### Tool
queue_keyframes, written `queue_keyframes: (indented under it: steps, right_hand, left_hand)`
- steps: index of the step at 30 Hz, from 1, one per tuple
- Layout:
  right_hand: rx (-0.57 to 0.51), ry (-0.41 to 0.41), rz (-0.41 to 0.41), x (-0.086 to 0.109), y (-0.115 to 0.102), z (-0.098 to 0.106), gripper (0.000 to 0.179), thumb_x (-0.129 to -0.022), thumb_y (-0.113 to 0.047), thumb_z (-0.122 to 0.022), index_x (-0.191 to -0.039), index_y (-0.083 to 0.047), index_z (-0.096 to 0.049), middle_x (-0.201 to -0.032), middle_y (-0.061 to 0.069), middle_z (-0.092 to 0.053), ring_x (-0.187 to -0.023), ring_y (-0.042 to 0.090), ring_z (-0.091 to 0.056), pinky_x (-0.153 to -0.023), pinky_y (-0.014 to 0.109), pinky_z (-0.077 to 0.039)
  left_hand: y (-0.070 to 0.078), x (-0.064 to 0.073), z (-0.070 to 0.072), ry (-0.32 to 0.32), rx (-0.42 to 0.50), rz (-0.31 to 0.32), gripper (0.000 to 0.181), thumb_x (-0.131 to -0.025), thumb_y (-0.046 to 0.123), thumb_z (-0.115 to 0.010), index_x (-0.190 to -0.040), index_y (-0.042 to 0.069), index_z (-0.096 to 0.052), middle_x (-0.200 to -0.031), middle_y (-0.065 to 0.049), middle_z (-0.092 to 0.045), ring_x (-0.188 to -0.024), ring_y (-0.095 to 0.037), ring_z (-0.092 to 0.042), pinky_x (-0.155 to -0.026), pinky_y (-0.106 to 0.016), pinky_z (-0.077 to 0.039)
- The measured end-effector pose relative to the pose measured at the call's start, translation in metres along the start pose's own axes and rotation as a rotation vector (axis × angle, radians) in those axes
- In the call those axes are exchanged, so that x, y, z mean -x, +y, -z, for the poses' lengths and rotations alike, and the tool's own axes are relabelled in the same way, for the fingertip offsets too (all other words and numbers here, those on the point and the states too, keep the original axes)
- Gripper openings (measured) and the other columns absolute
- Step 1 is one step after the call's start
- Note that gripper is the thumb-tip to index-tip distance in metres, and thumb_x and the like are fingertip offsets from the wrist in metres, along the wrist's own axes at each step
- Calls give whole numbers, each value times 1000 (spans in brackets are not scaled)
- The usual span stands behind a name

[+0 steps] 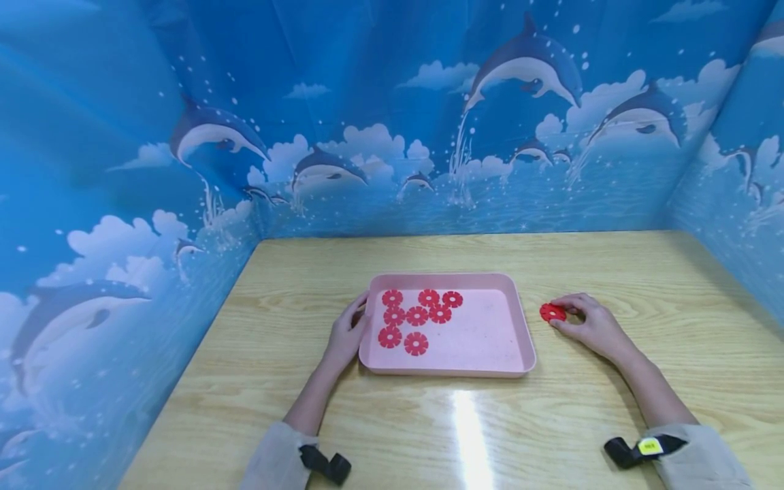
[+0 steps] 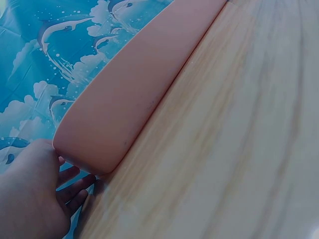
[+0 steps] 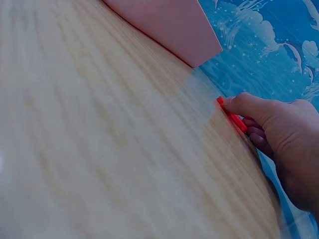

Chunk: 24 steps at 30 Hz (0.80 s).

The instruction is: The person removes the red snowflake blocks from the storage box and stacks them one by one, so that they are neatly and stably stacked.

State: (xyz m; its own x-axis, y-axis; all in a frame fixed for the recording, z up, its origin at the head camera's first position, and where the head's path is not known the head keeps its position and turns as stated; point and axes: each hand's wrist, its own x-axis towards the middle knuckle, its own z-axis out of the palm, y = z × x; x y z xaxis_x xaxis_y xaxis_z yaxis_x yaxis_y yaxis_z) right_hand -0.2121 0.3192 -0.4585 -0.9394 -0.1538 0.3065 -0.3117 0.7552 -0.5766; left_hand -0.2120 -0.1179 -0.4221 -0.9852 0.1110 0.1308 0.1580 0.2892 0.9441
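Observation:
Along the left side of a pink tray point(image 1: 490, 340), my left hand point(image 1: 346, 333) rests with its fingers against the outer wall. The left wrist view shows the loosely extended fingers point(image 2: 75, 189) at the tray's end corner; the thumb is mostly hidden there. To the right of the tray, my right hand point(image 1: 591, 327) pinches a red notched disc point(image 1: 553, 312) between thumb and fingers. That disc point(image 3: 232, 115) appears nearly edge-on in the right wrist view, low over the table. Several matching red discs point(image 1: 417, 316) lie flat in the tray's left half.
The tray stands on a light wood-grain table point(image 1: 294, 272). Blue cloth walls point(image 1: 380, 82) printed with dolphins and clouds rise behind the table and at both sides. Each sleeve has a black strap point(image 1: 324, 464) near the wrist.

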Motion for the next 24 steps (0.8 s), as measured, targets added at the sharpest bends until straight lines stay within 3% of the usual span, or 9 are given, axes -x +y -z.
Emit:
queue_keyframes:
  steps: [3,10,16,19,24]
  right_hand:
    - [6,-1,-3,0,0,0,35,-80,-15,-72,-110,2,-62,-107,18,-56,-93,32,-53,-74,19,-43]
    - [6,-10,-14,1,-1,0,36,-81,-15,-72,-110,2,-62,-108,19,-55,-94,33,-53,-77,37,-47]
    - [-35,11,-6,2,-2,1,36,-83,-16,-70,-112,3,-60,-106,18,-56,-92,31,-53,-75,16,-42]
    - [-65,47,-1,2,-5,3,33,-85,-15,-66,-113,2,-60,-105,15,-57,-91,27,-53,-75,13,-41]
    - [-85,63,-41,-2,-15,9,30,-90,-21,-60,-115,-3,-60,-109,12,-57,-95,25,-53,-82,35,-48]
  left_hand:
    - [1,0,0,0,2,1,42,-95,3,-47,-136,-3,-40,-135,-23,-41,-115,-36,-47,-95,-41,-42]
    - [0,0,0,0,-3,8,42,-95,3,-47,-136,-3,-39,-135,-23,-41,-116,-36,-47,-96,-40,-42]
    - [-24,-8,-1,2,4,2,43,-95,6,-48,-137,0,-39,-136,-21,-40,-116,-35,-47,-95,-41,-42]
    - [-35,-12,-2,13,3,15,44,-95,11,-49,-138,8,-41,-137,-15,-41,-117,-31,-47,-96,-38,-42]
    - [-39,-15,-3,29,-17,16,43,-95,13,-50,-138,12,-43,-137,-11,-43,-116,-27,-49,-95,-35,-43]
